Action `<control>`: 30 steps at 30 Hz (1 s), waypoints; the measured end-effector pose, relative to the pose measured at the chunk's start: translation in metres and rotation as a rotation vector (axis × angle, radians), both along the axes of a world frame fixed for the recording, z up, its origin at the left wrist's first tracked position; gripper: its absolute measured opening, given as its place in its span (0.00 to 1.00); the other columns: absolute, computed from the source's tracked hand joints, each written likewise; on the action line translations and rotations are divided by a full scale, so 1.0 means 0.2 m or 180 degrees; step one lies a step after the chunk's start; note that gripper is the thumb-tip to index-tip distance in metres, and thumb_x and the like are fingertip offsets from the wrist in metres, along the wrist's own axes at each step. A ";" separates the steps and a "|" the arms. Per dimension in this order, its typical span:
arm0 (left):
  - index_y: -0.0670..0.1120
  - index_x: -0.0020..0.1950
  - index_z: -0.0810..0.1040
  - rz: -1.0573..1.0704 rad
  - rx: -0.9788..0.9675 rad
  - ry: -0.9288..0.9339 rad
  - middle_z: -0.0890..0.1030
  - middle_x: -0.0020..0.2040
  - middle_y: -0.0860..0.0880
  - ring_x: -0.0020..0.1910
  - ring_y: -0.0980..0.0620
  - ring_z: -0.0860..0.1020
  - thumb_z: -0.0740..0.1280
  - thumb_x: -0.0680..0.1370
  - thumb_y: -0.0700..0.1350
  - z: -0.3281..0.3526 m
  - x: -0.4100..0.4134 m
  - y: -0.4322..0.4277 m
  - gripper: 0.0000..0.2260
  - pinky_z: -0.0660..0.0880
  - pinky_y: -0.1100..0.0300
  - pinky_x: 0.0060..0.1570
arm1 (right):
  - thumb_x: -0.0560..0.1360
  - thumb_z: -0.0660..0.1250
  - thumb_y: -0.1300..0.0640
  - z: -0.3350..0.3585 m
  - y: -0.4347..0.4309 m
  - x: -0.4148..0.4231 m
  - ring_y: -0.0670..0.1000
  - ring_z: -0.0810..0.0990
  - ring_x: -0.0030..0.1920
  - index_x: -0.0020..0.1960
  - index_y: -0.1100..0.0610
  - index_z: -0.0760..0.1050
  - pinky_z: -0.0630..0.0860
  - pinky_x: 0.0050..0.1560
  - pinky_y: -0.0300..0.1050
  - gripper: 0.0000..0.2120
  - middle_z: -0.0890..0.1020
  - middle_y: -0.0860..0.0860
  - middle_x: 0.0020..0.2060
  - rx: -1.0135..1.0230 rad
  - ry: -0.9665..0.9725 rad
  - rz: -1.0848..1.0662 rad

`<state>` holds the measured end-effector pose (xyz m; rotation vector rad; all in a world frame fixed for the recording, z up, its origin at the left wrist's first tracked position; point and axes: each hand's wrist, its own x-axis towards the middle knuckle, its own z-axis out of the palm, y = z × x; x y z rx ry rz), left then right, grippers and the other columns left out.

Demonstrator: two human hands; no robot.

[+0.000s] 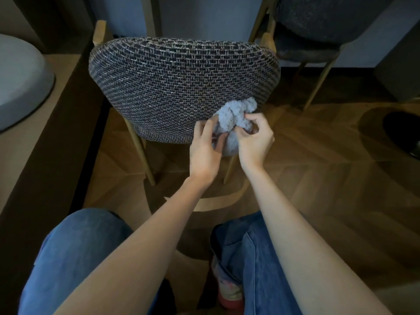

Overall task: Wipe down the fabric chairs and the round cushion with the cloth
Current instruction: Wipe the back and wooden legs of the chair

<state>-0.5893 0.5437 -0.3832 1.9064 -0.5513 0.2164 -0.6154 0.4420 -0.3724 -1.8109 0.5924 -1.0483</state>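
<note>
From the head view, the near woven chair (181, 87) shows only its backrest and thin legs; the seat is hidden behind the backrest. A second, darker chair (318, 23) at the upper right is cut off by the top edge and dim. At the far left, a pale rounded cushion (20, 83) on a ledge runs out of view. The light blue cloth (236, 117) is bunched up against the lower right corner of the backrest, its lower part hidden between the hands. The left hand (204, 151) pinches its left side with curled fingers, and the right hand (254, 142) grips its right side, fingers dug into the folds.
</note>
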 end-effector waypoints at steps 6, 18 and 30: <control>0.45 0.71 0.70 -0.0205 0.0532 0.0796 0.72 0.63 0.42 0.60 0.46 0.73 0.64 0.80 0.40 -0.16 0.07 0.00 0.19 0.68 0.64 0.58 | 0.64 0.71 0.73 -0.16 -0.03 0.06 0.49 0.79 0.43 0.41 0.54 0.76 0.74 0.48 0.38 0.15 0.81 0.50 0.40 0.0702 0.0566 -0.0093; 0.41 0.65 0.74 0.0620 -0.1184 -0.0544 0.73 0.55 0.49 0.51 0.59 0.74 0.65 0.80 0.43 0.38 -0.06 0.19 0.14 0.76 0.63 0.48 | 0.71 0.71 0.66 0.49 0.24 -0.09 0.48 0.80 0.54 0.55 0.58 0.79 0.78 0.57 0.48 0.13 0.80 0.50 0.51 -0.0740 -0.0846 0.0537; 0.40 0.55 0.81 0.0617 -0.0625 -0.0558 0.79 0.50 0.45 0.48 0.52 0.78 0.70 0.76 0.38 0.30 0.05 0.21 0.09 0.78 0.58 0.48 | 0.66 0.69 0.71 0.33 0.21 0.00 0.50 0.81 0.52 0.49 0.61 0.80 0.78 0.56 0.47 0.13 0.81 0.52 0.48 -0.0615 -0.0651 0.0216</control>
